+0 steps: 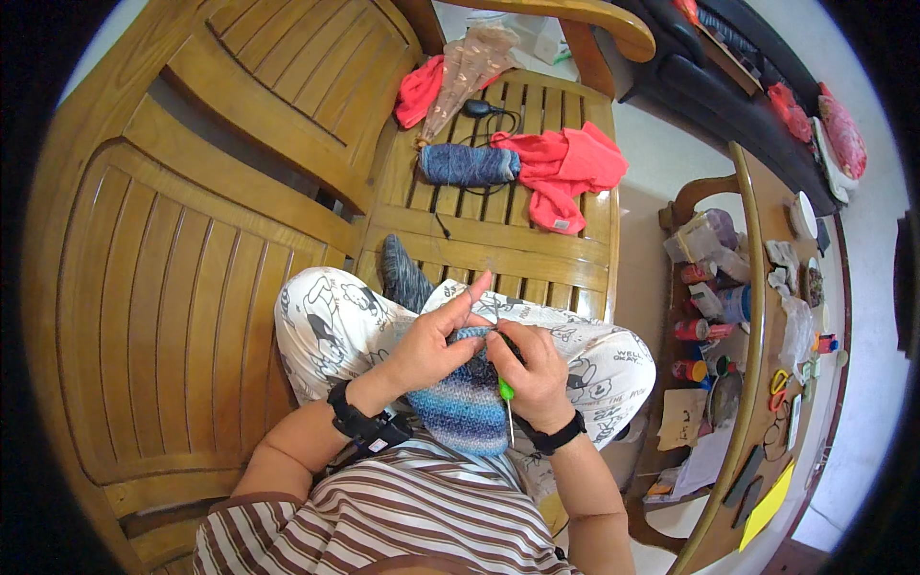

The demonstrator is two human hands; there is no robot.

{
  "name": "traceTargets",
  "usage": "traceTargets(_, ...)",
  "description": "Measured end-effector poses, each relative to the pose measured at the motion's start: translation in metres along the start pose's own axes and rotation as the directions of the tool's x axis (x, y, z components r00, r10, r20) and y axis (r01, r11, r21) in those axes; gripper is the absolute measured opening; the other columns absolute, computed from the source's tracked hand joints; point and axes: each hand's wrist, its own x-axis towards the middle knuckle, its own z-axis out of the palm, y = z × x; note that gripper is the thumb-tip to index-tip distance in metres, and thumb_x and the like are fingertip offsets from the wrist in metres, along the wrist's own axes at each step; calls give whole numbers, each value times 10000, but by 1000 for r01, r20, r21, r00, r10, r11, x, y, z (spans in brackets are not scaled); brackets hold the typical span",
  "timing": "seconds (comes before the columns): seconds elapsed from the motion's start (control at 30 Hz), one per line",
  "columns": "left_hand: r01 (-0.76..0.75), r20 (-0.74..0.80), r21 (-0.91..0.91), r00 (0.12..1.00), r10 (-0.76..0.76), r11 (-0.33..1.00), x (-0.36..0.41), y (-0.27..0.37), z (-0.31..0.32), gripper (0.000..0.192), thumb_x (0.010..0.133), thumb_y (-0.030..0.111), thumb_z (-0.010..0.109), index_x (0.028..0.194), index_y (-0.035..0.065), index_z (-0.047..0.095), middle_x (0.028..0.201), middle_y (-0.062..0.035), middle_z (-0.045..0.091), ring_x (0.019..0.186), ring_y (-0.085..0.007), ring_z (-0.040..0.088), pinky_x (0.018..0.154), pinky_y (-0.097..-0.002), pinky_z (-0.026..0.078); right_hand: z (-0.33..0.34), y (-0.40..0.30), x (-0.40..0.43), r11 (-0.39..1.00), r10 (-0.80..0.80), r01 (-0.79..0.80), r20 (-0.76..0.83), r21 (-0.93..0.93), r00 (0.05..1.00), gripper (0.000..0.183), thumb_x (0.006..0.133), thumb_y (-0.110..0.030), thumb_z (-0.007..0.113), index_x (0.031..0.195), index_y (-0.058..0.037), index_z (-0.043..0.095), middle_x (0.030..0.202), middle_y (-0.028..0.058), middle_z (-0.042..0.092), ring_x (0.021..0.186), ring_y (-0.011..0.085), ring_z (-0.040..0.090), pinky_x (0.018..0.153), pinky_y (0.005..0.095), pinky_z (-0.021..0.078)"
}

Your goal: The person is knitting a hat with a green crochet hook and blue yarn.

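A striped blue, white and purple crocheted piece rests in my lap. My left hand pinches its upper edge between thumb and fingers, with the index finger raised and a strand of yarn running over it. My right hand grips a crochet hook with a green handle part, its thin metal shaft showing below the hand. The hook's upper end is close to the work's edge, but the stitch itself is too small to make out. Beyond my legs, a blue variegated yarn cake lies on its side on the wooden bench.
Red cloth, a black cable and a folded brown patterned umbrella lie on the bench. At right stands a wooden table with scissors, eyeglasses and a white bowl. Its lower shelf holds cans.
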Motion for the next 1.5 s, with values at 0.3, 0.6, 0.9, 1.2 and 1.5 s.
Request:
traceTargets(0.3,293,229,-541,953,-196,788,10,11,-7,679,781,-7,596,1368,33,257,918,-37,579,816,-66,532,752,-193,429,0,11,-13,887,161,-65,-175,458,971,195,729,-21,642,920,-45,610,978,126,621,828,258,583,715,341,471)
traceTargets(0.6,386,420,-415,885,-203,824,3,23,-16,596,780,18,593,1329,39,361,896,0,564,804,-47,508,770,-182,411,-28,18,-23,375,390,-255,98,891,916,110,868,-116,534,915,-18,553,915,155,638,897,285,606,793,371,474)
traceTargets(0.9,-104,51,136,994,97,985,0,3,6,684,747,9,634,1354,86,331,929,-40,597,866,-82,539,812,-231,414,3,4,-25,-262,711,-255,365,931,601,204,887,-263,519,968,-76,499,929,146,627,855,199,598,776,327,479)
traceTargets(1.2,73,-18,-280,997,-81,957,3,4,12,758,781,-17,598,1401,59,170,1097,-78,554,889,-74,514,787,-204,418,6,-1,-14,-105,769,-287,261,952,583,188,903,-219,494,983,-49,511,950,154,623,911,224,597,814,332,461)
traceTargets(1.5,29,-107,26,994,-26,999,-2,5,18,695,799,-10,583,1383,31,210,1088,-90,558,916,-88,541,817,-213,427,11,9,-12,965,188,-145,-191,220,963,222,701,0,636,913,-62,617,992,82,613,770,237,569,663,291,462)
